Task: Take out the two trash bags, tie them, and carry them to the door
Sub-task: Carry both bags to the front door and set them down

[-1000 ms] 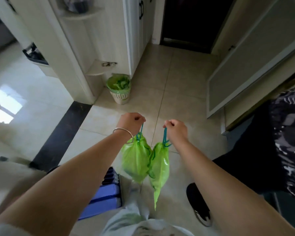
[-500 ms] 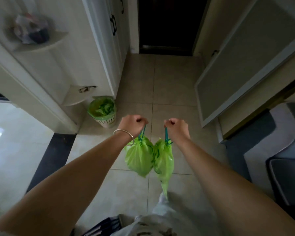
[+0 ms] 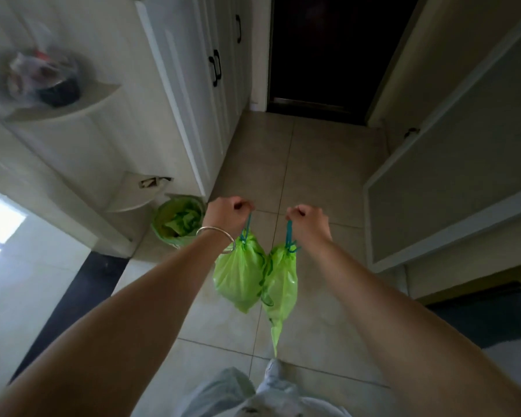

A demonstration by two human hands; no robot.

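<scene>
Two small green trash bags hang side by side over the tiled floor, both tied at the top with teal drawstrings. My left hand (image 3: 227,213), with a silver bangle on the wrist, grips the drawstring of the left bag (image 3: 239,276). My right hand (image 3: 309,224) grips the drawstring of the right bag (image 3: 282,288), whose thin tail points down. The two bags touch each other. A dark door (image 3: 325,49) stands at the far end of the hallway, straight ahead.
A small bin with a green liner (image 3: 179,222) stands on the floor at the left, beside a white cabinet (image 3: 190,85). Curved corner shelves (image 3: 63,108) hold a plastic-wrapped bundle. A white-framed panel (image 3: 452,152) lines the right wall; a dark rug (image 3: 482,317) lies lower right.
I have walked forward down the hallway. The door and cabinet are closer, the bin has slid to my left, and the blue item and black shoe have dropped out of view. Both hands hold the bags as before.
</scene>
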